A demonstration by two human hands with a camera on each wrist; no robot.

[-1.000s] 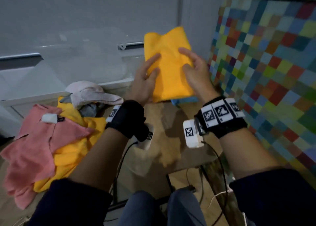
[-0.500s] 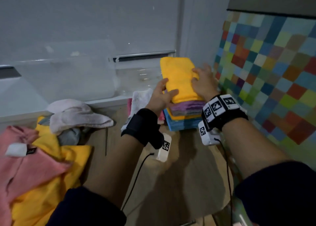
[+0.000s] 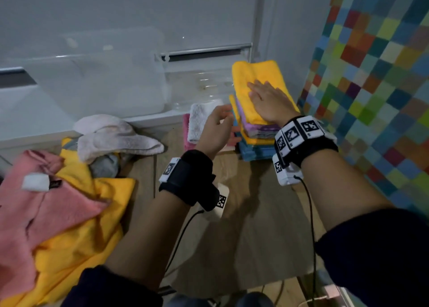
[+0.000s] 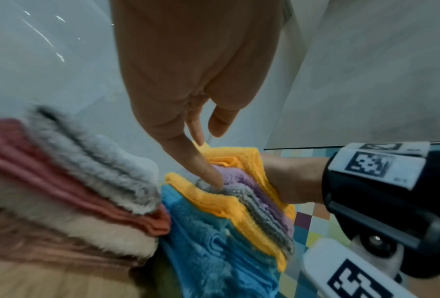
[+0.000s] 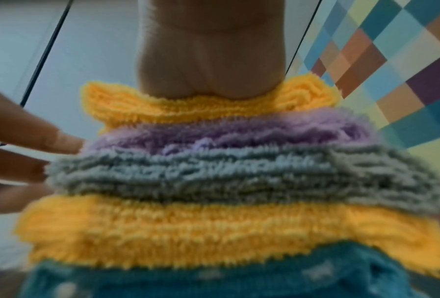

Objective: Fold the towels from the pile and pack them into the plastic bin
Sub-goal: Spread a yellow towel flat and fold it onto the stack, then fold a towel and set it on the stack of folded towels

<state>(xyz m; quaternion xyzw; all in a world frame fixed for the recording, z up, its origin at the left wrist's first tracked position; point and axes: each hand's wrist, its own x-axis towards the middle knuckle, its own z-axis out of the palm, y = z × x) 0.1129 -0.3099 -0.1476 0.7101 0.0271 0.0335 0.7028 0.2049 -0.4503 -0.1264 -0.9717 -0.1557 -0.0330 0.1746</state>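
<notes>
A folded yellow towel [image 3: 257, 77] tops a stack of folded towels [image 3: 257, 137] in purple, grey, yellow and blue at the table's far right. My right hand [image 3: 257, 92] lies flat on the yellow towel [image 5: 127, 100] and its palm presses down. My left hand [image 3: 228, 117] is beside the stack with straight fingers; its fingertips [image 4: 215, 178] touch the purple and grey layers [image 5: 213, 161]. A clear plastic bin [image 3: 92, 79] stands at the back left. The unfolded pile [image 3: 76, 214] of pink, yellow, white and grey towels lies at the left.
A second, lower stack, a white towel on a pink one [image 3: 197, 123], sits just left of my left hand. A coloured checkered wall [image 3: 371, 74] closes off the right side. Bare wooden table [image 3: 246, 225] lies under my forearms. Cables hang from both wrist units.
The yellow towel, carried in both hands, now lies on the stack. My right hand slid onto its top and flattened. My left hand let go and dropped to the stack's side.
</notes>
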